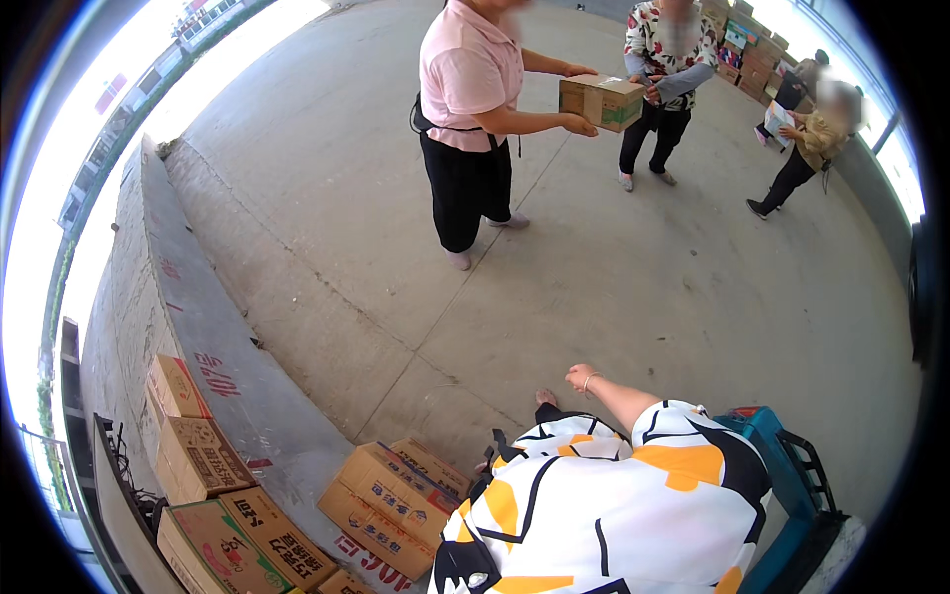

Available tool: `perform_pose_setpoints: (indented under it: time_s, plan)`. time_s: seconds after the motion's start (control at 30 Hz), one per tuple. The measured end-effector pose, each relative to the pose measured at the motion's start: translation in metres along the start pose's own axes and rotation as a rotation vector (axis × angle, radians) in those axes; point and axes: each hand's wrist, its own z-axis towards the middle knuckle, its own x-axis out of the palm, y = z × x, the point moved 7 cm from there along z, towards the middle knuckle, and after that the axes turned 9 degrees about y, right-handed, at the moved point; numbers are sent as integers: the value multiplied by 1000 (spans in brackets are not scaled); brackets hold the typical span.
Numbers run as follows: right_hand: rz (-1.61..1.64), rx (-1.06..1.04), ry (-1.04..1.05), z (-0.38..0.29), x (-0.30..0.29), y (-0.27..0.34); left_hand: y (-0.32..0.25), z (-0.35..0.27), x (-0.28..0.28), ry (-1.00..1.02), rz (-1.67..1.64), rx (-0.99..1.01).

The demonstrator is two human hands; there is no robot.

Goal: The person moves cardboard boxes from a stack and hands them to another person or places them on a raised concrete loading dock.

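My right hand (pixel 582 377) hangs out over the concrete floor, its fingers curled and nothing visible in it. A bracelet (pixel 591 382) circles that wrist. My left hand is out of view. Below the arm spreads my white patterned shirt (pixel 594 497). Down to the left, a printed cardboard carton (pixel 397 505) stands close to my body, with another carton (pixel 430 464) beside it. Farther left, along the grey ledge, are a green-printed carton (pixel 223 549), a brown carton (pixel 200 457) and a smaller carton (pixel 176 387).
A person in a pink shirt (pixel 471 82) and one in a floral top (pixel 660 44) both have hands on a carton (pixel 601 102). At right, another person (pixel 813 148) holds a box (pixel 779 119). Stacked cartons (pixel 753 63) stand behind. A teal object with black handle (pixel 772 460) is beside me.
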Motion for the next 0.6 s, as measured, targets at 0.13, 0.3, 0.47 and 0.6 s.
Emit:
perform_pose_setpoints:
  time_s: [0.13,0.3,0.47,0.6]
  plan:
    - [82,6,-76,9,-42,-24,-101,-20,-76,-458,-222,-42]
    - [516,99,-161,-37,-102,1,-275,-40,2,-164,-595,169]
    - [803,-19,-181,-33,-182,10,-476,-135,-117,201,-1116,580]
    - [988,-238,-233,-46,-264,50,-580,-186,-219,409,-1526,862]
